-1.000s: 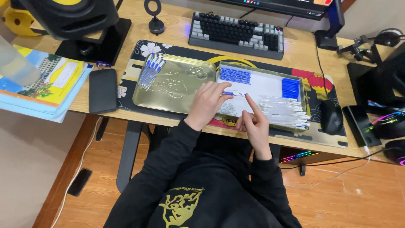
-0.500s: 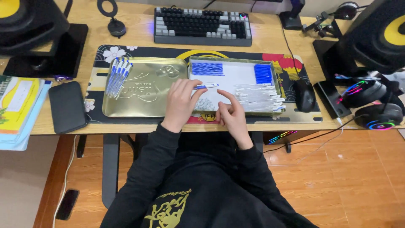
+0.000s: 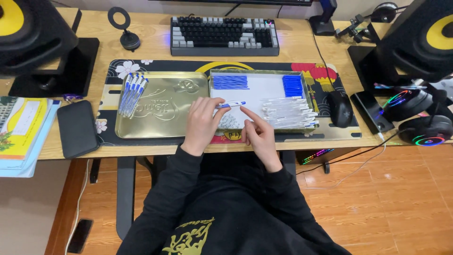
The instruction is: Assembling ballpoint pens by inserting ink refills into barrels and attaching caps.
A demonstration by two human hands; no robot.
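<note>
My left hand [image 3: 202, 122] holds a white and blue pen [image 3: 232, 105] over a shallow tin box [image 3: 307, 89]. My right hand [image 3: 257, 133] hovers just right of it, index finger stretched toward the pen, nothing gripped. Inside the box lie blue refills [image 3: 230, 82], blue caps [image 3: 292, 86], clear pen barrels [image 3: 289, 112] and a heap of small springs [image 3: 229, 122]. To the left, the gold tin lid [image 3: 163, 106] carries several finished pens [image 3: 132, 93] at its left end.
A patterned desk mat [image 3: 330, 134] lies under both tins. A keyboard [image 3: 224, 36] sits behind, a black mouse [image 3: 340, 108] to the right, headphones [image 3: 422, 118] and a speaker [image 3: 417, 38] far right. A black phone [image 3: 77, 128], books [image 3: 21, 132] and another speaker [image 3: 33, 40] are left.
The camera view has shifted to the right and settled. My left hand still holds the pen; my right hand has drawn back slightly from the box toward the desk edge.
</note>
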